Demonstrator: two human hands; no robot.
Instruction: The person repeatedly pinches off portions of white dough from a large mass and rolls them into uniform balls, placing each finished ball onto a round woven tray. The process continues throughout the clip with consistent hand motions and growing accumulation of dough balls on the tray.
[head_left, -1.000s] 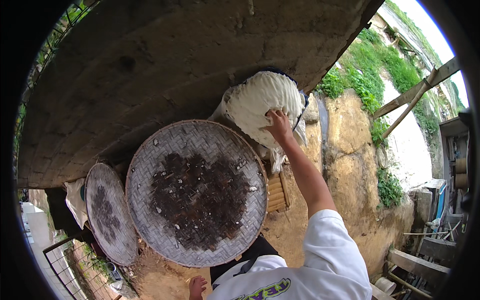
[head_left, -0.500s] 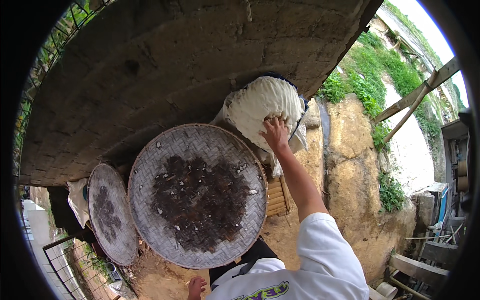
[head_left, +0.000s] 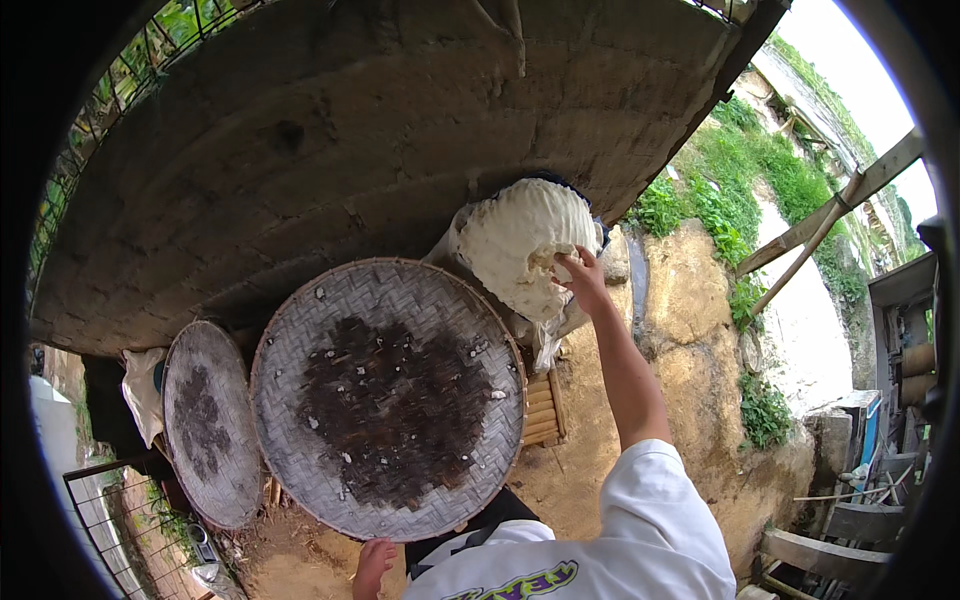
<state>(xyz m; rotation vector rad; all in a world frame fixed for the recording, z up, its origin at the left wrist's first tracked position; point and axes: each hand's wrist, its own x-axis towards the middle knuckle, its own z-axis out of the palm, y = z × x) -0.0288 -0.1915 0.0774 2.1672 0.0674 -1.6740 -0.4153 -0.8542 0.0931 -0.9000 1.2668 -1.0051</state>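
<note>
My right hand point(head_left: 584, 276) is at the right side of a big cream-white, dough-like mass point(head_left: 515, 235), which bulges from the top of a sack by the wall. Its fingers are curled into a rough, broken hollow and close on a clump of the mass. A large round woven bamboo tray point(head_left: 290, 460) stands in front of me, its middle stained dark and dotted with white crumbs. Low in the picture, my left hand point(head_left: 372, 568) has its fingers bent at the tray's near rim. The underside of its grip is hidden.
A second stained woven tray point(head_left: 205, 500) leans at the left, beside a pale cloth point(head_left: 143, 393). A grey block wall point(head_left: 330, 140) runs behind. Bamboo slats point(head_left: 541, 412) stand under the sack. Bare earth and rock point(head_left: 690, 330) lie to the right, with a wooden pole point(head_left: 820, 220).
My right hand has drawn back to the right edge of the mass, its fingers now curled, and a torn hollow shows there. My left hand has come up to the tray's rim.
</note>
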